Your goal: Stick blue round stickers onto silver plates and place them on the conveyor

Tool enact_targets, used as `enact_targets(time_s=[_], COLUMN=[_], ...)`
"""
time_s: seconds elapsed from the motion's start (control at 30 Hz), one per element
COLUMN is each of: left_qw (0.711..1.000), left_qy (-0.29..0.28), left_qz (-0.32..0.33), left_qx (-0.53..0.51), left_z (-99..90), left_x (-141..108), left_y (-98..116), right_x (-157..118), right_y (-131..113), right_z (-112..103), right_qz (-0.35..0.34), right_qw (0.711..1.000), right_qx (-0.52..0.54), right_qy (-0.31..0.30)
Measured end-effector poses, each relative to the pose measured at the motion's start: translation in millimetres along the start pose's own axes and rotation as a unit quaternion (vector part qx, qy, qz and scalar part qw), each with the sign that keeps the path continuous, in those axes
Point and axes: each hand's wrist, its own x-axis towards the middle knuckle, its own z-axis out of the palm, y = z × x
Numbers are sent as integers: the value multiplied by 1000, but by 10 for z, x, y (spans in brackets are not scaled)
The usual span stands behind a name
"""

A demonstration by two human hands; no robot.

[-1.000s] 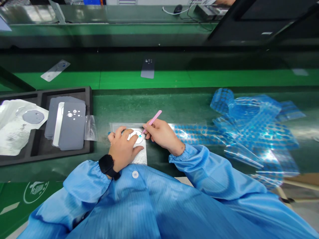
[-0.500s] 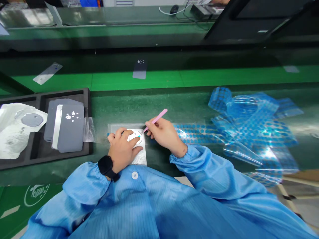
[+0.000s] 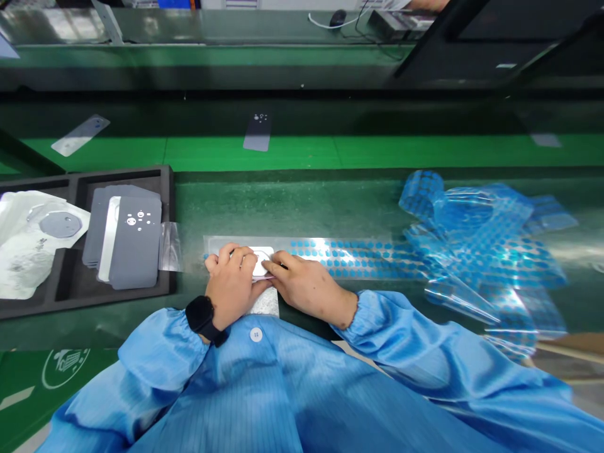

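A white phone back panel [image 3: 263, 250] with a rounded outline near its top lies in front of me, partly covered by both hands. My left hand [image 3: 231, 277] holds it from the left, fingers bent and thumb along its lower side. From the right, my right hand [image 3: 309, 284] presses its closed fingertips onto the panel's middle. A thin pink edge of the tweezers [image 3: 268, 277] shows below those fingers; most of the tool is hidden. Beneath and beyond the hands runs a clear strip of blue round stickers [image 3: 349, 258]. Silvery sheet [image 3: 267, 303] shows nearer my body.
At left, a black foam tray [image 3: 170, 233] holds grey phone panels [image 3: 136, 251] and a white bag [image 3: 23, 251]. Crumpled blue-dotted film [image 3: 486, 251] is heaped at right. Single panels [image 3: 257, 132] lie on the green ledge beyond. A small clear bag [image 3: 170, 246] touches the tray.
My right hand has moved down and left, bringing its fingertips onto the panel. The tweezers, plainly visible before, are now almost hidden. My left hand has stayed nearly in place.
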Motion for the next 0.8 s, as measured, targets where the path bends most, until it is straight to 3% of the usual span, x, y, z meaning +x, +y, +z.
enact_targets(time_s=[0.57,0.8], left_qw=[1000,1000], left_qy=[0,7], left_qz=[-1,4], left_qx=[7,12], left_z=[11,24], left_x=[0,-8], left_y=[6,6], right_x=[-8,49], right_y=[-25,34], right_z=[0,-37], right_qz=[10,46], right_qw=[1000,995], right_qx=[-23,90], right_qy=[2,-18])
